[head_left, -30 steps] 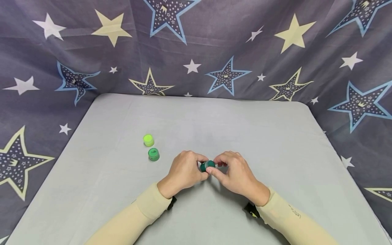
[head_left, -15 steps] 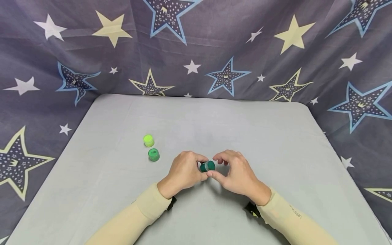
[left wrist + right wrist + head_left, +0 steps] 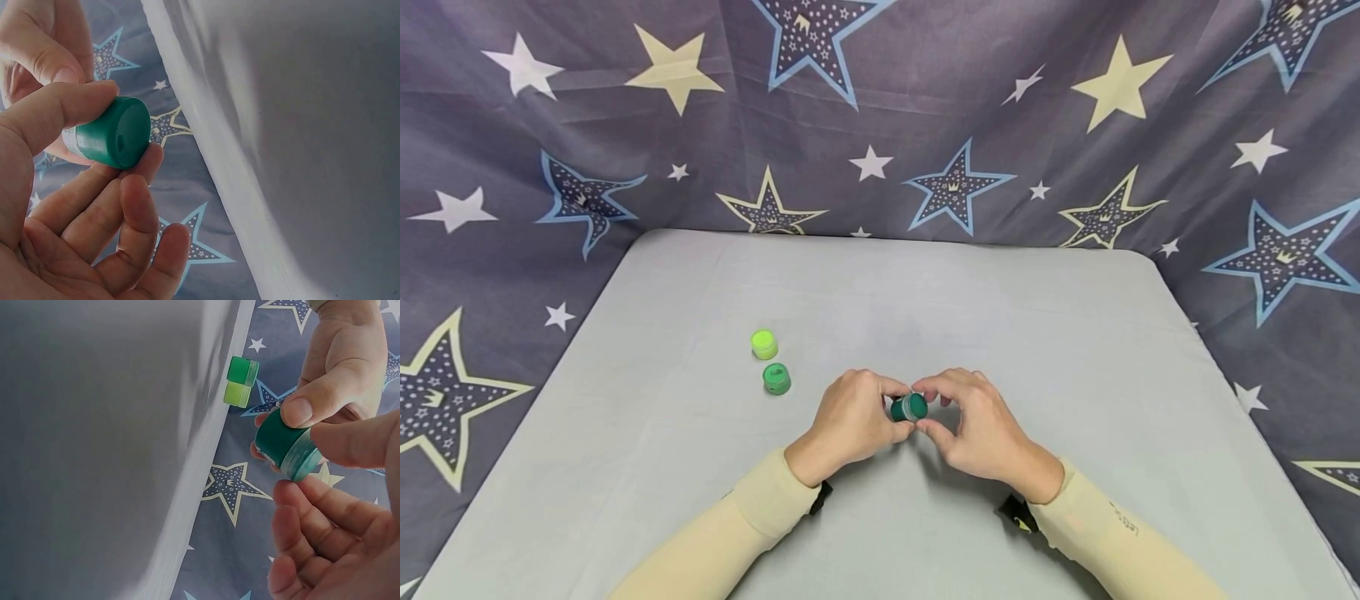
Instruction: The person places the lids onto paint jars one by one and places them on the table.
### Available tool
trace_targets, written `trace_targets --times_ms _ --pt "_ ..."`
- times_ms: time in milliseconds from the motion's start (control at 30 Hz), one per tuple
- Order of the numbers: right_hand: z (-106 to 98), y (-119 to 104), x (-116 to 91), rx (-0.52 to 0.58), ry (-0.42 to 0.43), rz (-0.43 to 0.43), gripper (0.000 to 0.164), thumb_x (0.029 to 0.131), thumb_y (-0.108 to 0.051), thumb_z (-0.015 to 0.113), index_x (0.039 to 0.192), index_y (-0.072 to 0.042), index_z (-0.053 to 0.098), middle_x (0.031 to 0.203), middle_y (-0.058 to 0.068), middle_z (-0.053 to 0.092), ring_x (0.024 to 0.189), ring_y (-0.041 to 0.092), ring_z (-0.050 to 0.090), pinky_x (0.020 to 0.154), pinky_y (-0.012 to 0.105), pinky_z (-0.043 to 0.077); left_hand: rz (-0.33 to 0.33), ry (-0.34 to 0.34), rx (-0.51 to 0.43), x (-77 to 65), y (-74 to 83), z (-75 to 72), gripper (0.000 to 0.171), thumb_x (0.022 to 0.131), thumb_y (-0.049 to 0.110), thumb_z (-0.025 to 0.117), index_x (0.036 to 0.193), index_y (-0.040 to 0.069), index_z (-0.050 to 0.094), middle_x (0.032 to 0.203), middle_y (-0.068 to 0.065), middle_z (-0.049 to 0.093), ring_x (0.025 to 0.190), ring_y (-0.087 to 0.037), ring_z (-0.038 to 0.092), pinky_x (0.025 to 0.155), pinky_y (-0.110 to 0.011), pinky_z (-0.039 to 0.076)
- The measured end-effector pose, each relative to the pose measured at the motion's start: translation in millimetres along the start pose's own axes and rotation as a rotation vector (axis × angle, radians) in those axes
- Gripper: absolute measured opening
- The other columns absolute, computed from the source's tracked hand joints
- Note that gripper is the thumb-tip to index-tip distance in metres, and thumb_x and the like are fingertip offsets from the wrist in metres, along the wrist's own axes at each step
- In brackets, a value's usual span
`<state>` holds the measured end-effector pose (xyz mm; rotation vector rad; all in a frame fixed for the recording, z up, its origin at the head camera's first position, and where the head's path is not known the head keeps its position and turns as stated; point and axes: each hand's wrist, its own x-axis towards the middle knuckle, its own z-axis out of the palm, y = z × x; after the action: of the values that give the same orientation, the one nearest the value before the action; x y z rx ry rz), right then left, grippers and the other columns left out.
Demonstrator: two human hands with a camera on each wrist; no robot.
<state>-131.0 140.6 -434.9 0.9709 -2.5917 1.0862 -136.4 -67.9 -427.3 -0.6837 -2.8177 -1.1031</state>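
Note:
Above the middle of the table, a small dark green jar (image 3: 904, 407) lies tilted between both hands. My left hand (image 3: 856, 418) grips its body, with thumb and fingers on opposite sides, and the jar's green base (image 3: 133, 132) faces out in the left wrist view. At the other end, my right hand (image 3: 983, 427) pinches the clear-rimmed lid (image 3: 300, 459) between thumb and fingertips, the other fingers loosely bent. Two more small jars stand apart on the table to the left, a lime one (image 3: 763, 344) and a mid-green one (image 3: 777, 379).
A light grey cloth covers the table (image 3: 1037, 325). Behind it and at the sides hangs a dark curtain (image 3: 925, 108) with stars. Black straps (image 3: 1018, 512) show at the wrists under cream sleeves (image 3: 1112, 525).
My right fingers came off the lid, spread apart, then closed on its rim again. The left hand keeps its hold on the dark green jar. The other two jars stay put.

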Motion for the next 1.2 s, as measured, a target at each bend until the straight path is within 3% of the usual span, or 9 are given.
trace_targets --times_ms 367,1200 --pt "2.1 0.2 -0.4 -0.010 0.020 0.004 0.026 0.081 -0.011 0.087 0.103 -0.014 0.075 0.086 -0.001 0.066 0.080 0.021 0.060 0.073 0.032 0.042 -0.005 -0.009 -0.012 0.0 0.2 0.0 0.023 0.074 0.017 0.092 0.096 0.019 0.083 0.071 0.011 0.070 0.053 -0.003 0.051 0.050 -0.024 0.041" --pt "6.5 2.3 -1.2 -0.067 0.062 0.014 0.017 0.086 -0.024 0.085 0.093 -0.013 0.073 0.083 0.000 0.067 0.076 0.020 0.060 0.073 0.034 0.044 -0.019 -0.011 -0.015 -0.4 1.5 -1.6 0.020 0.074 0.014 0.089 0.092 0.018 0.083 0.071 0.010 0.069 0.053 -0.006 0.049 0.049 -0.024 0.039"
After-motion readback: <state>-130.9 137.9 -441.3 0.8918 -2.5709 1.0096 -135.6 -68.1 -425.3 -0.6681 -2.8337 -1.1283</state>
